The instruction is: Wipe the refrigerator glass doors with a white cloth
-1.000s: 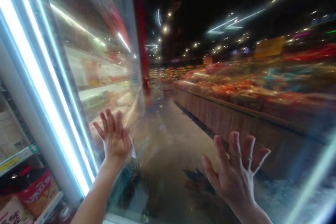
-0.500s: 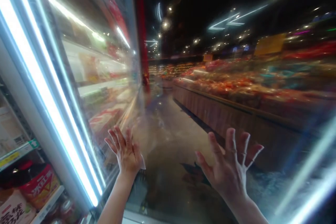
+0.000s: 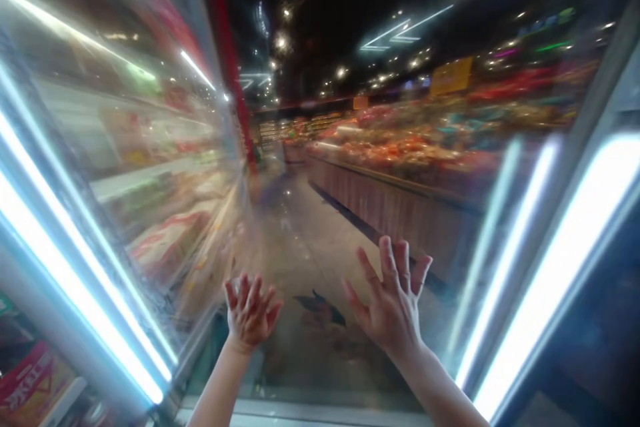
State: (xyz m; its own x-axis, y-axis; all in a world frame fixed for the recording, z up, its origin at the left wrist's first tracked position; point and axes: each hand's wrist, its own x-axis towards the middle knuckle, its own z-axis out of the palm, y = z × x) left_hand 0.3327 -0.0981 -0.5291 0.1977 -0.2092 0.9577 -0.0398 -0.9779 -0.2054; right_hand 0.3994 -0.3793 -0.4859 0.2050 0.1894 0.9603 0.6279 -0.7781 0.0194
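Observation:
Both my hands are pressed flat against a glass fridge door [image 3: 310, 213] that mirrors a shop aisle. My left hand [image 3: 250, 310] is low on the glass with its fingers stretched upward and close together; nothing shows in it. My right hand [image 3: 393, 303] lies a little higher and to the right, fingers spread, with thin rings on them. Each hand's dark reflection sits just beyond it on the pane.
A bright light strip [image 3: 75, 280] runs along the fridge frame on the left, and another light strip [image 3: 555, 267] along the frame on the right. Red packaged goods [image 3: 30, 380] stand on a shelf at lower left. The door's bottom rail [image 3: 300, 407] crosses below my wrists.
The glass door has swung to the right with my hands on it. The right frame and its light strip have come into view. My hands now sit closer together and lower.

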